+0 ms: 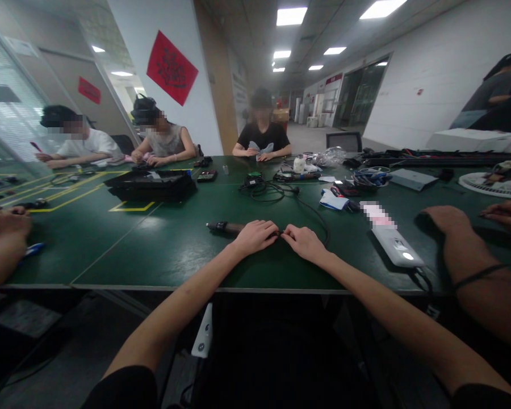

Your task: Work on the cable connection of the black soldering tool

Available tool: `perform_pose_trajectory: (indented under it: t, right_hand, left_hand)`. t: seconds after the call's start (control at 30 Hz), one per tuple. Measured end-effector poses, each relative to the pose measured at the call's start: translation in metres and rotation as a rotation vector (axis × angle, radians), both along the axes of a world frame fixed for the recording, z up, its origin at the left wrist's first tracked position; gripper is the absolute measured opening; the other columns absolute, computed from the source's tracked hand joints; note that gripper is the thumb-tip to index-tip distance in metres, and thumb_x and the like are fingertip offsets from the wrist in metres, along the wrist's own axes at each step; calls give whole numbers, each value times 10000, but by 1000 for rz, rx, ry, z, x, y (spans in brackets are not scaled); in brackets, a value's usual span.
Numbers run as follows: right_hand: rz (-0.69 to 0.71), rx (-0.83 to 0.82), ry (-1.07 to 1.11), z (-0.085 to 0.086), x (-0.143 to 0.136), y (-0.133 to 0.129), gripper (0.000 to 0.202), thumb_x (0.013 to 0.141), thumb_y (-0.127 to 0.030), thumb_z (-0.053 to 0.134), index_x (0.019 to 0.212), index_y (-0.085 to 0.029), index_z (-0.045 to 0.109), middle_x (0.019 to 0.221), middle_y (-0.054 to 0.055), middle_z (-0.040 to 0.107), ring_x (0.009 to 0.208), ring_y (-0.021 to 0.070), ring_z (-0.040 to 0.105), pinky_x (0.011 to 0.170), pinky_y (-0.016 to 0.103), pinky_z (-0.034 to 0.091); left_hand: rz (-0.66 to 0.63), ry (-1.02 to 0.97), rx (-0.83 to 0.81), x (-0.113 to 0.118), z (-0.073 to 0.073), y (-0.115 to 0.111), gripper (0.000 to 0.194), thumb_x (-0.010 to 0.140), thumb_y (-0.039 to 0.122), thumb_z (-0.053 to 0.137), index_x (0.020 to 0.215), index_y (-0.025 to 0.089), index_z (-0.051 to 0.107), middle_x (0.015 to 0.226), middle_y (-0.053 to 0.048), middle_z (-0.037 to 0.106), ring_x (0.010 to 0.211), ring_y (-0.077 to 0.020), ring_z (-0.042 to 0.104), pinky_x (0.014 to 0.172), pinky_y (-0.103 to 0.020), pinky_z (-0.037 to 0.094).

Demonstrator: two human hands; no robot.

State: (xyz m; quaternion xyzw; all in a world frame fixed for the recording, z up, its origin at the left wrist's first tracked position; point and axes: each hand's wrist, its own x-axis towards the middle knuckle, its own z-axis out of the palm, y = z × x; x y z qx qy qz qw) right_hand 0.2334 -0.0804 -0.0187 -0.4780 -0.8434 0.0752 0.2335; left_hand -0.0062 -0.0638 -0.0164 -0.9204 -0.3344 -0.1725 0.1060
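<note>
A cylindrical handheld tool (229,227) with a brown-grey barrel, black collar and pale tip lies on the green table, its tip pointing left. It looks like an electric screwdriver, but I cannot be sure. My left hand (259,235) is closed over its right end. Close beside it, my right hand (303,241) pinches a small dark piece at the tool's tail end; the fingers hide most of it. A black cable (319,213) curves from a loose coil down to the table behind my right hand.
Left of centre stands a black tray (151,184). To my right lie a white power strip-like device (394,244) and a blue-white packet (334,199). Co-workers' arms (464,244) reach in from both sides. Several people sit across the table. Wires and parts (370,176) lie at the back right.
</note>
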Motion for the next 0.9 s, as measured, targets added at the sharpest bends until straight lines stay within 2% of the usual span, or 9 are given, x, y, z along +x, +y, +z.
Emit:
perform_pose_trajectory:
  t: [0.27, 0.4, 0.53, 0.9]
  right_hand:
    - [-48, -8, -83, 0, -3, 0, 243, 1076, -424, 539, 1075, -232, 687, 920, 48, 753, 791, 179, 678, 671, 264, 376]
    - [-39, -4, -98, 0, -2, -1, 264, 1091, -428, 505, 1098, -237, 687, 941, 52, 755, 792, 178, 676, 675, 262, 376]
    - [-34, -7, -105, 3, -2, -2, 258, 1091, -424, 509, 1100, -236, 686, 941, 56, 753, 799, 179, 677, 684, 259, 378]
    - [-37, -6, -116, 2, -2, -3, 274, 1099, -434, 495, 1113, -237, 686, 967, 61, 757, 838, 186, 690, 717, 255, 398]
  left_hand:
    - [-7, 6, 4, 0, -2, 3, 193, 1050, 337, 524, 1193, 239, 608, 1135, -52, 698, 1051, -216, 669, 910, -363, 481]
    - [15, -17, 7, 1, -1, 2, 220, 1048, 389, 537, 1185, 235, 611, 1129, -60, 698, 1041, -221, 672, 905, -364, 490]
    - [-6, -9, 4, 2, 0, 1, 199, 1036, 344, 543, 1194, 244, 612, 1125, -56, 699, 1051, -218, 671, 907, -362, 490]
    - [8, -22, 13, 2, 0, 1, 188, 1055, 362, 525, 1153, 228, 613, 1104, -54, 700, 1025, -213, 665, 902, -358, 492]
